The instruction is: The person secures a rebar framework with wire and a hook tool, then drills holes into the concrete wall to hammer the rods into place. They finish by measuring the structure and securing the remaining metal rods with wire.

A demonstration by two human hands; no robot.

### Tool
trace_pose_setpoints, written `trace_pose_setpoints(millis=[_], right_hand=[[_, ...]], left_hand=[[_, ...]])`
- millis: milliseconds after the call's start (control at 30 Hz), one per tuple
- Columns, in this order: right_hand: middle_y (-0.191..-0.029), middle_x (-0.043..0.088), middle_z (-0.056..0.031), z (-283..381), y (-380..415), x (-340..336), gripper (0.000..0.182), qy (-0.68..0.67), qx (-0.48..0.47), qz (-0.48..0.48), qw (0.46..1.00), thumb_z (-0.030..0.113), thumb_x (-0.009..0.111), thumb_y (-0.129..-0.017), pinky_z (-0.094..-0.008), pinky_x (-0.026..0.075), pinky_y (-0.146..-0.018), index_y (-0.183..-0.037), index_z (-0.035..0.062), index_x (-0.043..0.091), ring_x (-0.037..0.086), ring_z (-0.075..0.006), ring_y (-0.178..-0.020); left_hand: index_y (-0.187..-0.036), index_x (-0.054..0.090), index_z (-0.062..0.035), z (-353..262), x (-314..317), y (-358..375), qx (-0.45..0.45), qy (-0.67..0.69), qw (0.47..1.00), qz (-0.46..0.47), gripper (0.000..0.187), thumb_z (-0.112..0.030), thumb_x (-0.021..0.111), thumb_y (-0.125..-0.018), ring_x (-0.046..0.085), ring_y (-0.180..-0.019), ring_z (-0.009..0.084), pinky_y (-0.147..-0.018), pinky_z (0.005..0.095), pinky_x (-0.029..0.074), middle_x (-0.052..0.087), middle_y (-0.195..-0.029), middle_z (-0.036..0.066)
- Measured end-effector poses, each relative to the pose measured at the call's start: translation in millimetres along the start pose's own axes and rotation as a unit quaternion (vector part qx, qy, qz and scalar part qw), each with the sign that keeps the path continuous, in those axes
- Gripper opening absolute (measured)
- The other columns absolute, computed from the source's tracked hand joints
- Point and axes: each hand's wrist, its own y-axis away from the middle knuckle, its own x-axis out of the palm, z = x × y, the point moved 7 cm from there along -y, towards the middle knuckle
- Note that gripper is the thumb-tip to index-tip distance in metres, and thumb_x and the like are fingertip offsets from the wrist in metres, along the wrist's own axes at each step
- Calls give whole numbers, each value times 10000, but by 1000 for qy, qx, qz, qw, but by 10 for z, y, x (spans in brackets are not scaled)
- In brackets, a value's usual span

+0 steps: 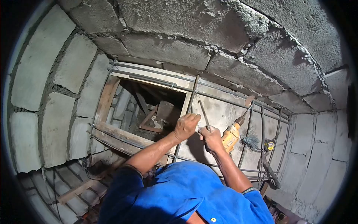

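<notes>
Near the middle of the head view, my left hand [186, 127] is closed at a rebar crossbar [193, 93]; what its fingers pinch is too small to name. Just to its right, my right hand [211, 139] is wrapped round a thin metal rod [204, 112] with a bent upper end. The two hands are close together above a pale board [220, 108]. A yellow power drill [231, 136] lies on the board beside my right hand, its tip toward the upper right.
Long rebars [149, 78] run across the board and a square opening [149, 108] at left. Right of the drill are a wire bundle [251, 140], a tape measure [269, 145] and a dark hammer-like tool [271, 173]. Block walls [61, 127] surround the space.
</notes>
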Motion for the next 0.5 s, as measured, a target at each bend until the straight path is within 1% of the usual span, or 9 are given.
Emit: trace_pose_setpoints(millis=[67, 100, 167, 200, 233, 267, 333, 400, 500], right_hand=[[-623, 582, 5, -93, -141, 74, 199, -59, -18, -6, 998, 206, 629, -912, -247, 367, -495, -794, 46, 641, 465, -68, -529], [-638, 594, -8, -97, -222, 50, 218, -55, -24, -16, 998, 214, 627, -919, -263, 393, -513, -811, 26, 643, 490, -86, -545], [-653, 605, -21, -147, -287, 18, 239, -52, -24, -28, 998, 222, 625, -926, -279, 420, -531, -828, 5, 645, 516, -104, -561], [-677, 624, -46, -54, -306, -9, 261, -5, -101, -54, 993, 234, 626, -934, -305, 452, -569, -870, -18, 648, 549, -130, -598], [-702, 644, -71, 23, -305, -22, 290, 43, -175, -79, 981, 246, 627, -942, -332, 484, -608, -912, -42, 652, 582, -156, -635], [-702, 644, -71, -33, -342, -25, 290, 41, -171, -83, 981, 246, 627, -942, -332, 484, -608, -912, -42, 652, 582, -156, -635], [-762, 680, -158, -44, -347, -45, 319, 87, -197, -80, 973, 262, 629, -951, -377, 517, -691, -996, -53, 654, 653, -252, -717], [-851, 671, -258, 126, -321, -239, 271, 176, -197, -126, 956, 245, 615, -948, -405, 525, -740, -983, -19, 668, 681, -402, -830], [-874, 669, -279, 144, -478, -705, 259, 208, -155, -211, 942, 228, 591, -961, -438, 523, -763, -1046, -10, 647, 668, -443, -871]], left_hand=[[-1134, 605, 22, 66, 66, -25, 7, -17, 1000, 13, 274, -184, 604, -952, 655, -830, 180, -669, 277, 517, 674, -981, 137], [-1127, 606, 19, 268, 117, -16, -182, 160, 970, 14, 283, -206, 607, -956, 640, -844, 169, -681, 273, 511, 671, -998, 112], [-1129, 612, 12, 362, 428, 272, -474, 471, 739, 84, 332, -282, 601, -975, 606, -842, 140, -695, 278, 503, 664, -997, 31], [-1129, 612, 12, 304, 469, 274, -471, 471, 741, 88, 332, -282, 601, -975, 606, -842, 140, -695, 278, 503, 664, -997, 31], [-1117, 618, -4, 208, 564, 340, -502, 536, 675, 63, 321, -293, 589, -982, 603, -847, 133, -674, 282, 501, 656, -984, 20], [-1105, 624, -20, 148, 651, 403, -530, 597, 601, 38, 311, -305, 577, -989, 599, -851, 126, -652, 286, 498, 649, -971, 8], [-1094, 615, -38, 295, 774, 407, -496, 633, 593, 50, 271, -284, 557, -996, 633, -810, 143, -619, 271, 503, 656, -959, 54], [-1087, 596, -27, 564, 652, 285, -553, 626, 550, -26, 249, -253, 537, -1001, 664, -746, 185, -609, 276, 527, 653, -922, 83], [-1153, 573, -8, 1045, 383, 63, -551, 557, 621, -32, 263, -211, 541, -989, 686, -743, 238, -639, 331, 559, 653, -893, 116]])
